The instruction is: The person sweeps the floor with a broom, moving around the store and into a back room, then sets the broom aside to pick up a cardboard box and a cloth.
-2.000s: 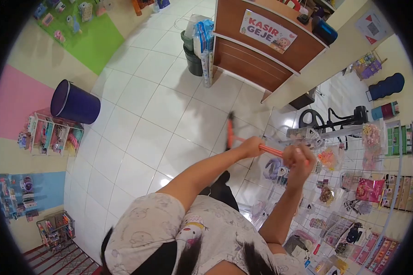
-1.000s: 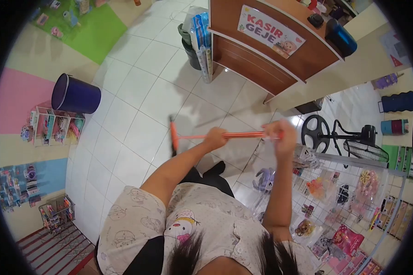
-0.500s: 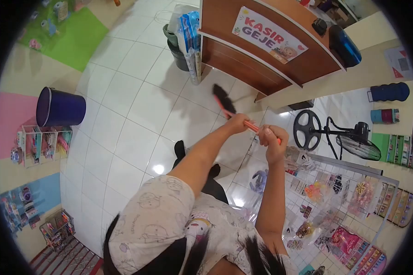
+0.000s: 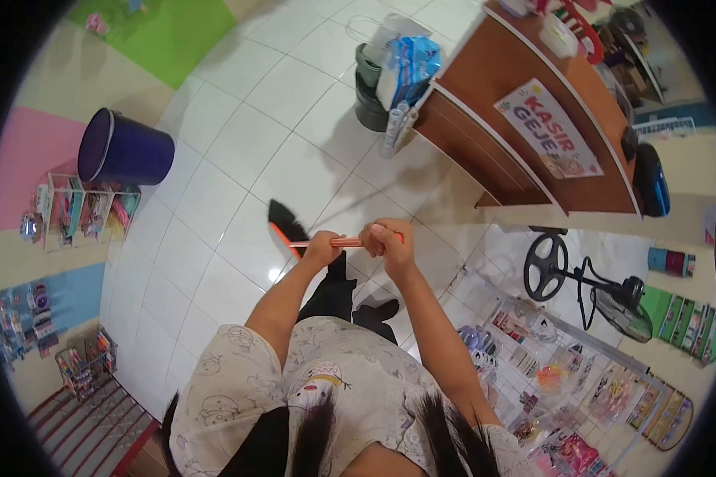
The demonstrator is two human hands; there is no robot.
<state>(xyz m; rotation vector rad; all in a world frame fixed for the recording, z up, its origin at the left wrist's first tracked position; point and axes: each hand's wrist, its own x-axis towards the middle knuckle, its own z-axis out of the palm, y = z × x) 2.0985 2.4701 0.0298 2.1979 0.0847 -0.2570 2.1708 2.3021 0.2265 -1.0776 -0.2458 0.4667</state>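
Both hands are closed around the orange striped handle of a broom (image 4: 347,242). My left hand (image 4: 322,250) grips it lower down, nearer the head. My right hand (image 4: 387,239) is wrapped round the top end, with the thumb over it. The broom's black bristles (image 4: 285,218) and orange head lie to the left of my hands, low over the white tiled floor (image 4: 239,171). My feet in black stand just behind the broom.
Ahead on the right stands a brown counter (image 4: 485,155), with a dark green bin (image 4: 370,103) beside it. A purple bucket (image 4: 127,149) is at the left wall. On the right are a standing fan (image 4: 612,298) and a wire display rack (image 4: 565,342).
Both hands and the broom have swung to the left, and the handle now lies nearly level across the view. The view has turned, so the counter appears further right.
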